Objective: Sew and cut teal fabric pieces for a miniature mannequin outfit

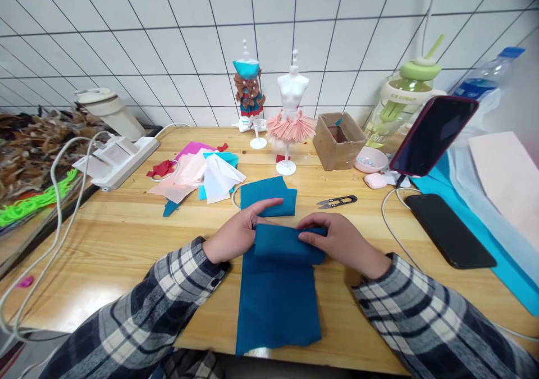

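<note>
A dark blue sheet (278, 306), of thin paper or cloth, lies lengthwise in front of me with its far end folded over towards me. My right hand (337, 236) pinches the right end of the folded flap between thumb and fingers. At the flap's left end, my left hand (236, 230) holds the sheet; one finger stretches out above the fold, while the other fingertips are tucked behind it. Just beyond my hands lies a smaller dark blue piece (269, 193). Small thread snips (337, 201) rest on the table beyond my right hand.
Two mini dress forms stand at the back, one in a pink skirt (290, 127), one dressed (249, 90). Coloured scraps (189, 168) and a power strip (120, 163) lie left. A cardboard box (339, 143), bottle (396, 106), propped phone (433, 135) and flat phone (450, 230) are right.
</note>
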`<state>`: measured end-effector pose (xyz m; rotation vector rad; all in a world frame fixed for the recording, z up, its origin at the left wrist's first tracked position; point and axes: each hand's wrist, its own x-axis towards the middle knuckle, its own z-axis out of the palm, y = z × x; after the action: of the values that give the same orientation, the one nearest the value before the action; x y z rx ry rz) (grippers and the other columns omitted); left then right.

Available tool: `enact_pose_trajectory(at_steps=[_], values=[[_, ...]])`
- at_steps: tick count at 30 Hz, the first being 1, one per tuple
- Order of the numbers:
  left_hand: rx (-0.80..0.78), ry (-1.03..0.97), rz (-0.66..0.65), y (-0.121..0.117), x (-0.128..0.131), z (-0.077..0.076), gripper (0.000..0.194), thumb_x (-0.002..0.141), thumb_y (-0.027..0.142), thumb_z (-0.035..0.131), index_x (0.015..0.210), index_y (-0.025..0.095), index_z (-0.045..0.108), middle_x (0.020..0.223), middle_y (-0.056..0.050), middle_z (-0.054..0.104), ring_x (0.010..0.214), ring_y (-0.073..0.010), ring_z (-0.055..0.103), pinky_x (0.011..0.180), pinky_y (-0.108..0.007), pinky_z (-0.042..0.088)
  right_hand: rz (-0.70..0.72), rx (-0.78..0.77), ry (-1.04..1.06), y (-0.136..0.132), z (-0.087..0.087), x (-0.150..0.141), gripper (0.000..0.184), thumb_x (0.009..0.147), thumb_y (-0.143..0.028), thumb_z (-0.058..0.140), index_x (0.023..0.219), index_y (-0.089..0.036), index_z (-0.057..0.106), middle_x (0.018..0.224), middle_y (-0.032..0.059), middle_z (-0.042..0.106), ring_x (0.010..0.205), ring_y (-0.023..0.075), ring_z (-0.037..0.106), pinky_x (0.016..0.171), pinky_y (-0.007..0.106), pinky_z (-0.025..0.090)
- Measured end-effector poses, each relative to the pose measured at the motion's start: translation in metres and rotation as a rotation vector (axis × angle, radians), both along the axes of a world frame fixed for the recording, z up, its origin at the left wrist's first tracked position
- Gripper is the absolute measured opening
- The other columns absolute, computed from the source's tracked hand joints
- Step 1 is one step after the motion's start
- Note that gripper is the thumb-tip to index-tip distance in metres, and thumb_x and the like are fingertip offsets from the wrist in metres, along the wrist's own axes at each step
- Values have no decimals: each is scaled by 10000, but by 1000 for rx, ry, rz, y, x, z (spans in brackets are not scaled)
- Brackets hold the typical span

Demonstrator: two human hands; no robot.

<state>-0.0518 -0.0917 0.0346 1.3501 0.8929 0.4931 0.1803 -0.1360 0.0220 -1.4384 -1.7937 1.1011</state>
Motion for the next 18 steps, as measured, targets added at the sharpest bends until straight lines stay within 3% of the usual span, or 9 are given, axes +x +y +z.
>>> enact_pose_trajectory(at_steps=[3, 6, 7, 9, 11, 14, 18], values=[[20, 41, -55, 2, -2, -1, 595, 724, 199, 712, 1296, 223, 550, 958, -47, 745, 895, -244, 677, 815, -355, 526, -134, 168, 107, 4, 3, 12, 176, 770, -384, 672, 812, -215, 699, 822, 27, 708, 781, 183, 648, 704, 318, 515], [-141, 56, -290, 1, -5, 0, 265, 734, 240, 709, 992, 189, 726, 975, -44, 747, 930, -258, 673, 855, -374, 526, -451, 406, 224, 18, -1, 33, 219, 780, -397, 664, 916, -226, 658, 888, 40, 691, 811, 185, 643, 687, 311, 521], [-217, 55, -359, 0, -5, 1, 199, 735, 251, 711, 916, 175, 743, 954, -49, 752, 909, -258, 681, 855, -378, 529, -486, 436, 224, 24, -4, 40, 261, 800, -395, 643, 1004, -232, 636, 959, 50, 687, 857, 189, 643, 708, 318, 524], [-354, -14, -368, -2, -6, 3, 186, 722, 238, 731, 889, 158, 744, 939, -64, 755, 889, -256, 693, 856, -381, 534, -416, 428, 141, 33, -10, 51, 414, 824, -398, 608, 1204, -243, 552, 1158, 78, 640, 971, 207, 625, 734, 331, 526], [-437, -167, -233, -2, -8, 3, 278, 715, 190, 740, 991, 161, 723, 1009, -78, 742, 944, -251, 688, 879, -367, 528, -378, 464, -58, 40, -15, 61, 436, 867, -391, 538, 1277, -244, 516, 1272, 88, 582, 1072, 227, 583, 785, 358, 513], [-472, -339, -33, 5, -16, 2, 389, 746, 137, 706, 1132, 165, 663, 1154, -99, 690, 1053, -252, 654, 922, -354, 514, -290, 517, -427, 43, -24, 76, 345, 906, -326, 452, 1201, -224, 599, 1234, 82, 617, 1147, 256, 531, 950, 435, 421], [-388, -381, 69, 15, -26, 5, 378, 768, 121, 681, 1143, 154, 646, 1135, -111, 698, 1009, -260, 672, 925, -372, 516, -73, 420, -706, 42, -32, 89, 336, 856, -307, 525, 1159, -203, 625, 1222, 90, 627, 1115, 285, 538, 939, 436, 401]])
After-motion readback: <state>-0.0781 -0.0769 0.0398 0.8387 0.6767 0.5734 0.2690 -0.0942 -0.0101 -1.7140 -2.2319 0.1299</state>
